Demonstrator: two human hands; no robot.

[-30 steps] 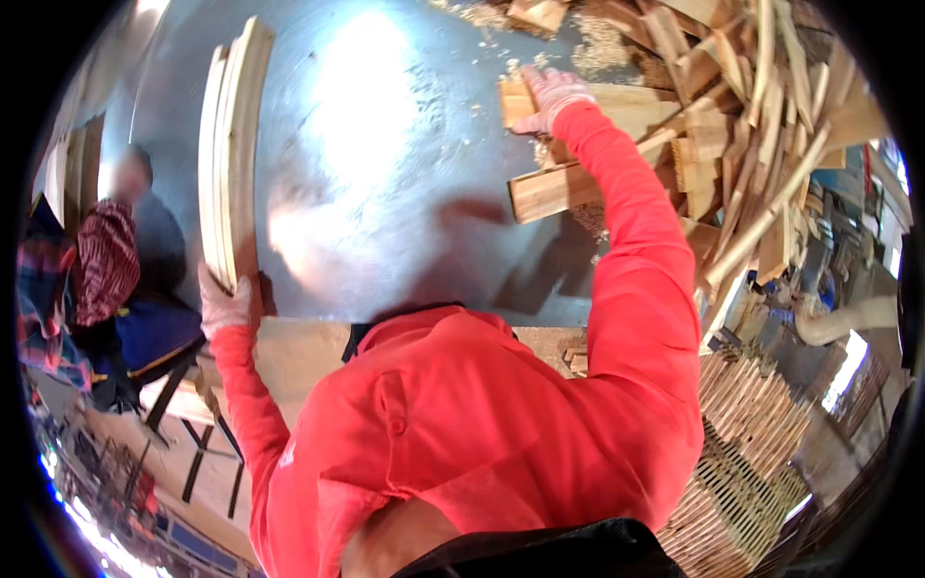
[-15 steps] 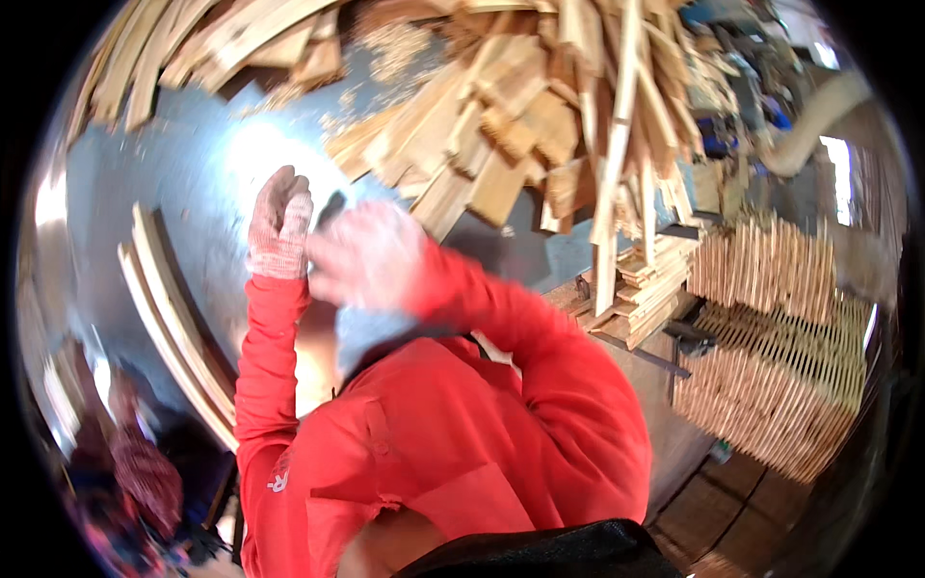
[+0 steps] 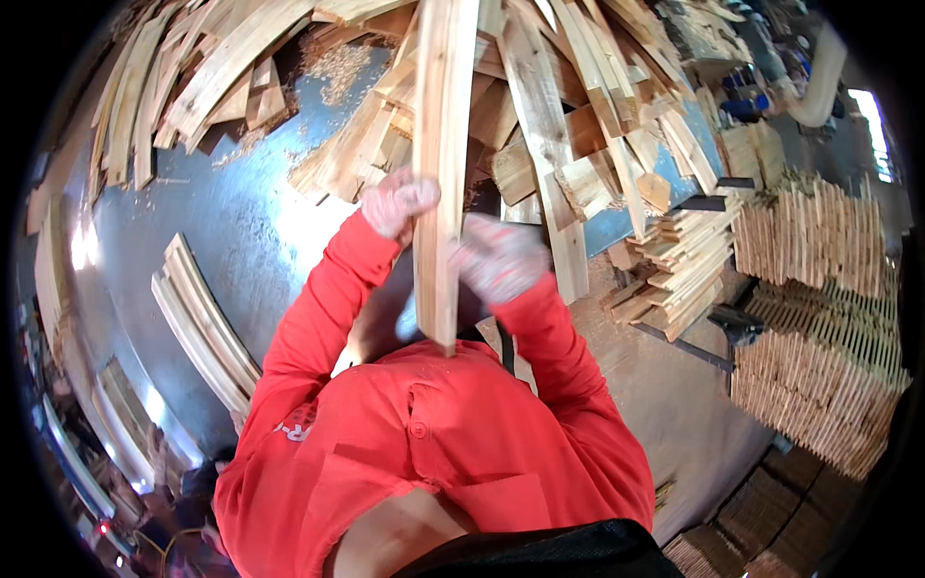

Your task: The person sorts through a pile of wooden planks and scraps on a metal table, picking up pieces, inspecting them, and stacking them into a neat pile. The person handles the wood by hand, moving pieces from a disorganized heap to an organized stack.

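Observation:
A long pale wooden board [image 3: 440,173] points away from my chest, its near end close to my shirt. My left hand [image 3: 397,204], in a light knitted glove, is closed on its left edge, with the thumb side over the face. At the right edge, a little nearer to me, my gloved right hand [image 3: 503,258] grips the board too; motion blurs it, and its fingers are partly hidden. Beyond and under the board, a loose heap of wooden boards [image 3: 540,106] covers the far part of the grey metal table [image 3: 226,207].
Two or more narrow boards [image 3: 207,323] lie to my left. More long boards [image 3: 231,72] rest at the far left, near wood shavings [image 3: 337,77]. On the right stand a small stack of strips [image 3: 684,260] and tall stacks of slats [image 3: 814,356]. A pale hose [image 3: 819,82] hangs behind.
My hands were close together without a board; now they are apart, with a long board between them. My right hand has moved right, and the view has shifted.

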